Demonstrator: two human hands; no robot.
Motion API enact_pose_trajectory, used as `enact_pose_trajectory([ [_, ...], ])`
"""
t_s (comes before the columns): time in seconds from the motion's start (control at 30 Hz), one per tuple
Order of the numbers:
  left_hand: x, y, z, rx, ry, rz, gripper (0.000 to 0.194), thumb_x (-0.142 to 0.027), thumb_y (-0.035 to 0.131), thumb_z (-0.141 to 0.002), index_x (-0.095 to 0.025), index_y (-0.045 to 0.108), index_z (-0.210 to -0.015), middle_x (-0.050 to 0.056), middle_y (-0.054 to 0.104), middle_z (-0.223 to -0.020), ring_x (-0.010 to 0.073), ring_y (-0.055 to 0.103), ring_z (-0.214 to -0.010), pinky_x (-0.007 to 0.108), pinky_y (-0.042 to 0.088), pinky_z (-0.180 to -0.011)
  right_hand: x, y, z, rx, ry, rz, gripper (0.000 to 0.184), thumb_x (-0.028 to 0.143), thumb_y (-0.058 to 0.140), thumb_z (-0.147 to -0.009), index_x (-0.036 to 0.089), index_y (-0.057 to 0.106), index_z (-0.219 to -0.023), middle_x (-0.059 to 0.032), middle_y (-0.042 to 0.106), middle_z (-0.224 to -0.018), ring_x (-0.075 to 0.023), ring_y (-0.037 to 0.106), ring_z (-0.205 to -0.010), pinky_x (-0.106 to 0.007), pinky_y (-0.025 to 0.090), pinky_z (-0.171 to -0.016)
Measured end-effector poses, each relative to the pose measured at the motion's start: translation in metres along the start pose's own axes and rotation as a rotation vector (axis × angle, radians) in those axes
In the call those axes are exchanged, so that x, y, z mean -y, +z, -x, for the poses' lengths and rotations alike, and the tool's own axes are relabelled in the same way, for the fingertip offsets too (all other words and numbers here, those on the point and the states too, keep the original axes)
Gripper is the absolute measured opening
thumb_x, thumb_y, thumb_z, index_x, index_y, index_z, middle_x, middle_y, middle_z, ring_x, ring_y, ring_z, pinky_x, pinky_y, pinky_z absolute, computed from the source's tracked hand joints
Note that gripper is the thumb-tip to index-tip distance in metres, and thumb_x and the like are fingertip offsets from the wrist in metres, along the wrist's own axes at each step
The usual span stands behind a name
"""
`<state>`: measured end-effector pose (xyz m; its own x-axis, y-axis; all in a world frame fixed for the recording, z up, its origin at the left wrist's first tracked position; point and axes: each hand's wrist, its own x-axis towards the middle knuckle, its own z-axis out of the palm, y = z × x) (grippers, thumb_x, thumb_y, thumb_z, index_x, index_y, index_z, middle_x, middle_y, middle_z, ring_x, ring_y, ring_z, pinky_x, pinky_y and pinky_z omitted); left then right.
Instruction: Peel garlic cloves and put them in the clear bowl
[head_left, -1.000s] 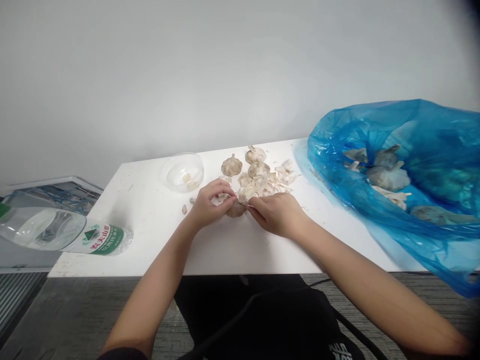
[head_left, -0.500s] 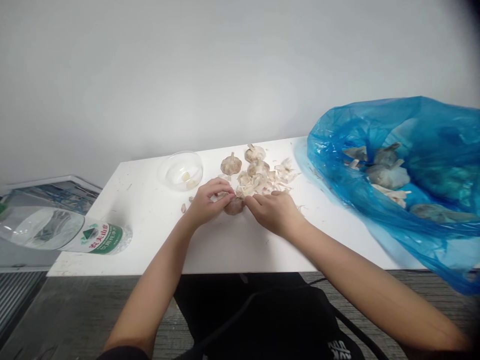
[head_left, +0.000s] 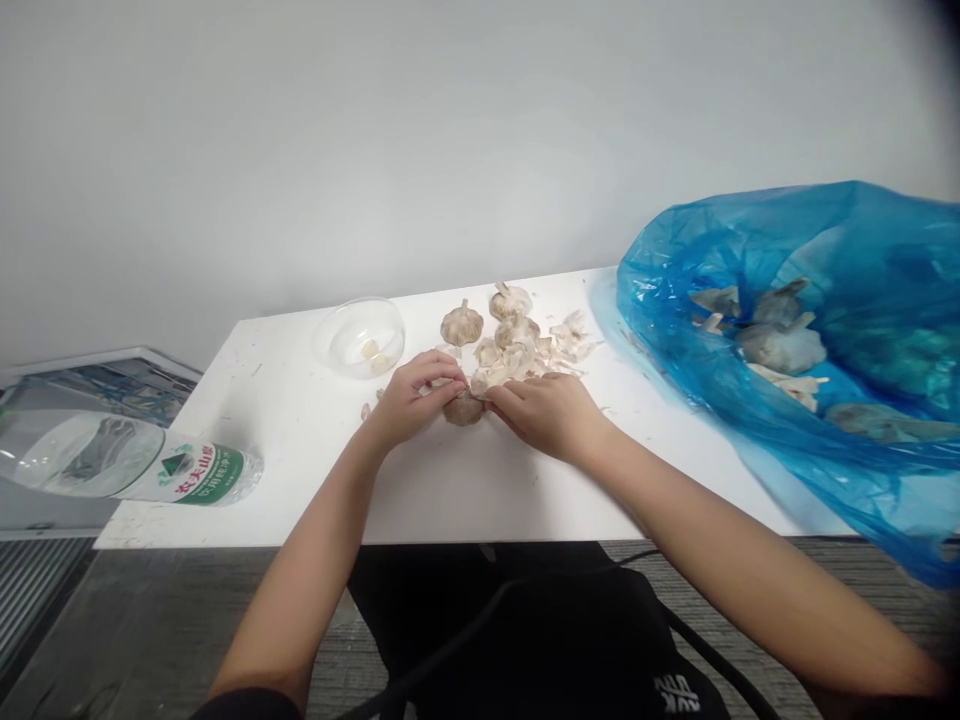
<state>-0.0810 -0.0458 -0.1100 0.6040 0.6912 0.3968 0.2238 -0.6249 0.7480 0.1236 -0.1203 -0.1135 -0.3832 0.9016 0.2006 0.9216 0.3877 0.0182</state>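
Observation:
A brownish garlic bulb (head_left: 463, 409) is between my two hands, low over the white table (head_left: 450, 500). My left hand (head_left: 415, 398) is closed on its left side, thumb and fingertips at the top. From the right, my right hand (head_left: 546, 408) pinches at the bulb's upper edge with curled fingers; what exactly its fingertips grip is partly hidden. Just behind the hands lies a heap of papery garlic skins (head_left: 517, 362). Further back sit a whole garlic bulb (head_left: 462, 325) and another bulb (head_left: 511, 301). Loose cloves (head_left: 366, 411) lie left of my left hand.
A clear bowl (head_left: 330, 340) with a few peeled cloves (head_left: 379, 362) stands at the back left. A large water bottle (head_left: 202, 474) is at the left edge. On the right, a blue plastic bag (head_left: 675, 250) holds several garlic bulbs (head_left: 784, 345). A wall rises behind the table.
Both hands stay at the garlic bulb. My right hand's fingers have shifted slightly along its top edge, and the view has moved a little.

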Motion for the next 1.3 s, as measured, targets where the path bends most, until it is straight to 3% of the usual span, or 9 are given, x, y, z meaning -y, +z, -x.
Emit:
enact_pose_trajectory([
  [0.17,0.0,0.0,0.0,0.003,-0.008,0.005,0.012,-0.027,0.063,-0.088,-0.02,0.071,-0.084,0.006,0.066,-0.088,0.0162,0.061,-0.08,0.032,0.051,-0.072,0.003,0.002,-0.001,-0.135,-0.031,0.02,0.027,0.007,0.043,-0.088,0.017,0.061,-0.072,-0.0011,0.062,-0.06,-0.0106,0.045,-0.051,-0.029,0.016,-0.054],
  [0.43,0.0,0.0,0.0,-0.005,-0.001,-0.012,0.01,-0.026,0.062,-0.088,-0.02,0.071,-0.085,0.006,0.067,-0.089,0.0154,0.06,-0.079,0.03,0.049,-0.069,0.002,0.007,-0.004,-0.125,-0.036,-0.029,0.026,0.006,0.042,-0.085,0.017,0.062,-0.075,-0.0011,0.066,-0.063,-0.0111,0.046,-0.051,-0.027,0.017,-0.054],
  [0.7,-0.003,0.008,0.001,-0.156,0.026,-0.151,0.017,-0.029,0.077,-0.076,-0.019,0.064,-0.071,0.003,0.064,-0.079,0.0147,0.058,-0.077,0.03,0.049,-0.072,0.004,0.014,-0.004,-0.154,0.039,-0.076,0.024,0.017,0.041,-0.089,0.017,0.06,-0.075,-0.0031,0.063,-0.058,-0.0125,0.048,-0.051,-0.028,0.017,-0.056],
  [1.07,-0.002,0.008,0.0,-0.173,0.064,-0.192,0.01,-0.024,0.074,-0.078,-0.019,0.067,-0.073,0.003,0.065,-0.08,0.0146,0.06,-0.077,0.031,0.051,-0.073,0.01,0.001,-0.006,0.005,0.315,-0.123,0.037,0.031,0.033,-0.099,0.017,0.066,-0.09,-0.0084,0.071,-0.074,-0.0191,0.058,-0.062,-0.029,0.015,-0.054],
  [1.3,-0.002,0.006,0.001,-0.164,0.026,-0.164,0.009,-0.024,0.074,-0.078,-0.018,0.068,-0.074,0.004,0.066,-0.081,0.015,0.06,-0.079,0.03,0.05,-0.073,0.001,-0.006,-0.007,0.104,0.419,-0.114,0.031,0.031,0.036,-0.099,0.019,0.064,-0.098,-0.0081,0.073,-0.08,-0.0205,0.064,-0.067,-0.03,0.016,-0.053],
])
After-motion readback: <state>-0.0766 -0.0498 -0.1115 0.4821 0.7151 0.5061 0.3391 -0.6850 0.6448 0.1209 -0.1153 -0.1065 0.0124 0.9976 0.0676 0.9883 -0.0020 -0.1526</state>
